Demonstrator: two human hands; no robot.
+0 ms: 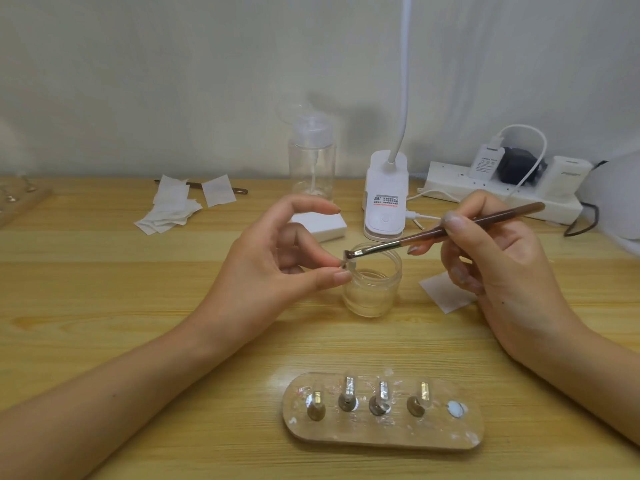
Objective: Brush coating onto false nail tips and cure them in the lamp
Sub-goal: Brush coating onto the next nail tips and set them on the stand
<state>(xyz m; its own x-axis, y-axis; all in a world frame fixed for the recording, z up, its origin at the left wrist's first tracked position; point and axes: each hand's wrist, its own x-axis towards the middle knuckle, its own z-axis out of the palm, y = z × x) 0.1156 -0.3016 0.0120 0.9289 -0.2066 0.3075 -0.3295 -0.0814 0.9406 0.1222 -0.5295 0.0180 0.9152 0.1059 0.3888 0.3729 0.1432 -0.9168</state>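
My left hand pinches a small nail-tip holder between thumb and fingertips, just above the rim of a clear glass jar. My right hand grips a brown brush, and its bristle end touches the tip in my left hand. Near the table's front lies a wooden oval stand with several clear nail tips on metal holders and one bare white spot at its right end. A white clip-on lamp with a gooseneck stands behind the jar.
A clear pump bottle stands at the back, with a white block below it. White wipes and a second brush lie back left; one wipe lies under my right hand. A power strip with chargers sits back right.
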